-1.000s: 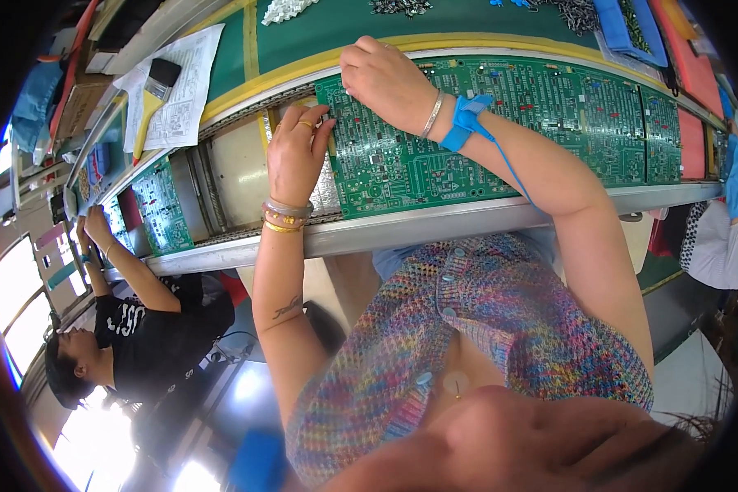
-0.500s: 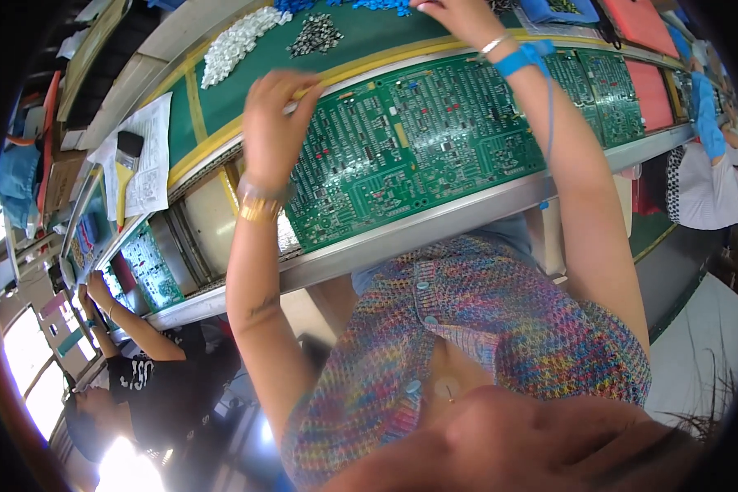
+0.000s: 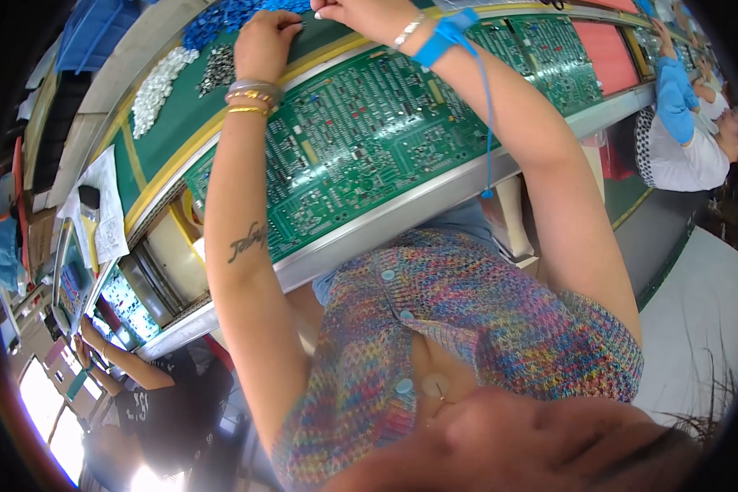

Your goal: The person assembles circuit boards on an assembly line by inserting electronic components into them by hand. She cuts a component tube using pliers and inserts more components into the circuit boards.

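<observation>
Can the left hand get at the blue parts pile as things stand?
Likely yes: the left hand appears at the near edge of the blue parts pile, with nothing visible blocking the way between them.

Two carriers in front of us. Far one: green bench top (image 3: pixel 166 146), yellow strip (image 3: pixel 180 170) along the near edge. On it we have a heap of white parts (image 3: pixel 161 92), a smaller heap of black-and-silver parts (image 3: pixel 216 70) just beside, blue parts (image 3: pixel 213 25) spread farther back. Paper sheet (image 3: pixel 111 225) toward the left end, brush (image 3: pixel 88 199) on top. Nearer us: track (image 3: pixel 369 223) with a silver rail; green circuit boards (image 3: pixel 361 148) flat in a row, coral-red panel (image 3: pixel 605 57) right of them. Another board (image 3: pixel 133 303) well apart, down the left.
</observation>
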A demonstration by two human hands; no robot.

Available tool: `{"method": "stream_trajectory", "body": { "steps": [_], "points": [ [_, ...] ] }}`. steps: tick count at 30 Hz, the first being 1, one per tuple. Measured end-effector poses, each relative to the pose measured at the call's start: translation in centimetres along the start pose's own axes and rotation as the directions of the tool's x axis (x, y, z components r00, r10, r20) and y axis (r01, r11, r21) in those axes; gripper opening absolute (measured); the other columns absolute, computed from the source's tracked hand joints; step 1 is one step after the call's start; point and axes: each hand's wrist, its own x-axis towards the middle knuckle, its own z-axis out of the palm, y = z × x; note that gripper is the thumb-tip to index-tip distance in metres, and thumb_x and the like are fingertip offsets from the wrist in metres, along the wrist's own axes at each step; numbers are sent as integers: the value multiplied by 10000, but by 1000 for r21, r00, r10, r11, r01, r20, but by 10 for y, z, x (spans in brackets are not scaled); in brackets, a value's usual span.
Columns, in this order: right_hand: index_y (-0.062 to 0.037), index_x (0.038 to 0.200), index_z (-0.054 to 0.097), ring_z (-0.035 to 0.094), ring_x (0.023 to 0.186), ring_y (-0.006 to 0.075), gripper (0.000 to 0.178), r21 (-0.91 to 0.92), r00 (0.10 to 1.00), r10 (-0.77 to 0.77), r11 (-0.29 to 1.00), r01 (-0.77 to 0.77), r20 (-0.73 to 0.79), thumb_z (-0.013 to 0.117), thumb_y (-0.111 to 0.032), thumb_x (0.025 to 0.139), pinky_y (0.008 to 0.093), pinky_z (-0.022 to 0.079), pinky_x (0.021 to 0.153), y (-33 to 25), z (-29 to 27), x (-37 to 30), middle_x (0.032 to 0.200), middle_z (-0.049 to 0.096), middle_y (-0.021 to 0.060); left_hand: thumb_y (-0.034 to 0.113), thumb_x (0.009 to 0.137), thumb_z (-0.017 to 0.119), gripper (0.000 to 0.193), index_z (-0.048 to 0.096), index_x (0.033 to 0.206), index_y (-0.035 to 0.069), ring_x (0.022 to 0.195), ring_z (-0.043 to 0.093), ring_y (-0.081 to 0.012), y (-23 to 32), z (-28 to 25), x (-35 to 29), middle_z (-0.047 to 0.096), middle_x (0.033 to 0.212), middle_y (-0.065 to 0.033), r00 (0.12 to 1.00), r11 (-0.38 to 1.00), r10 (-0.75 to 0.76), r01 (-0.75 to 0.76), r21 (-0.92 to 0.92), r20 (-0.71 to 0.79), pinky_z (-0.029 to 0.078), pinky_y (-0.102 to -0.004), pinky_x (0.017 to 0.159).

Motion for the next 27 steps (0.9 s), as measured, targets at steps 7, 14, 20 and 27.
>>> {"method": "stream_trajectory", "body": {
  "steps": [7, 14, 20, 27],
  "points": [
    [-44, 890, 643, 622, 754, 219, 118, 22, 988, 68, 998, -65, -142, 634, -123, 802, 291, 480, 673, -43, -99, -131, 826, 648, 80, 201, 778, 612, 119, 653, 829, 102, 722, 628, -266, 16, -25, -16, 645, 803, -84, 999, 986, 32, -36, 161, 29, 497, -358, 638],
    [-78, 847, 636, 600, 769, 245, 87, 148, 939, 345, 929, -340, -11, 650, -144, 791, 336, 475, 681, -83, -64, -289, 822, 626, 64, -5, 733, 545, 318, 629, 1017, 111, 790, 530, -243, 126, -38, -113, 525, 842, -75, 880, 872, 395, -449, 193, 265, 473, -348, 668],
    [-76, 885, 620, 596, 783, 235, 107, 392, 975, 223, 897, -205, 1, 637, -116, 787, 329, 484, 687, -91, -37, -298, 847, 624, 47, 59, 808, 485, 373, 586, 1164, 110, 833, 516, -232, 145, -29, -177, 497, 868, -73, 834, 824, 237, -445, 352, 498, 459, -345, 734],
    [-99, 863, 603, 587, 774, 226, 89, 347, 1000, -2, 938, 10, -22, 631, -144, 793, 331, 472, 656, -89, -28, -292, 828, 607, 30, 72, 795, 477, 429, 554, 1214, 127, 834, 515, -232, 153, -28, -187, 489, 857, -71, 856, 764, 206, -443, 469, 474, 455, -345, 720]
  ]
}}
